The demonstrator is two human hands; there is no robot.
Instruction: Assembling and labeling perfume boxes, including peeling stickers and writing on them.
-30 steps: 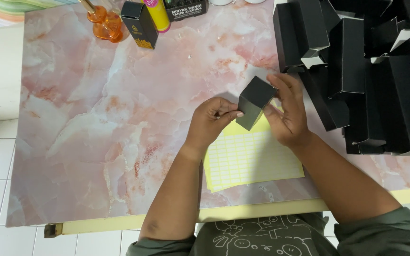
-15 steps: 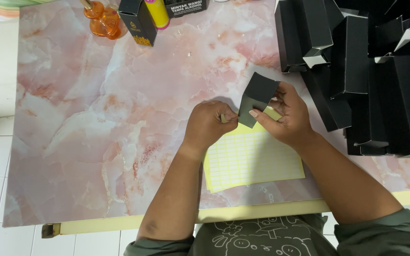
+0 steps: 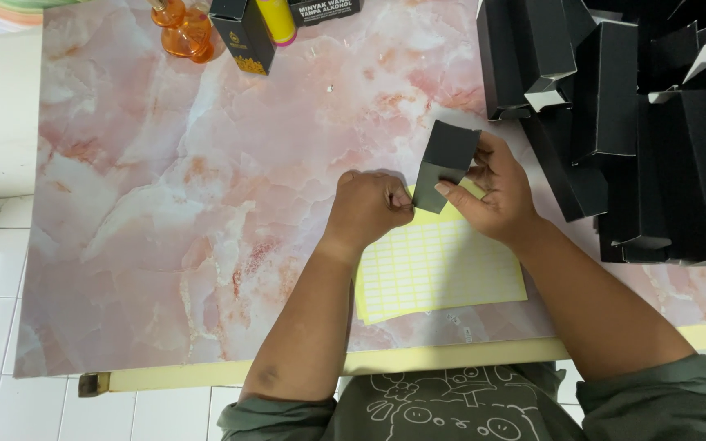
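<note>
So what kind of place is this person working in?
Probably a small home or workshop packing station, not a factory: a pink marble-patterned table on white floor tiles, a pile of small black cardboard boxes, and a yellow sheet of small white labels under the hands.

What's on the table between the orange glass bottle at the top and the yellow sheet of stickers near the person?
Nothing: in the head view, only bare pink marble tabletop runs between the orange bottle and the yellow sticker sheet.
</note>
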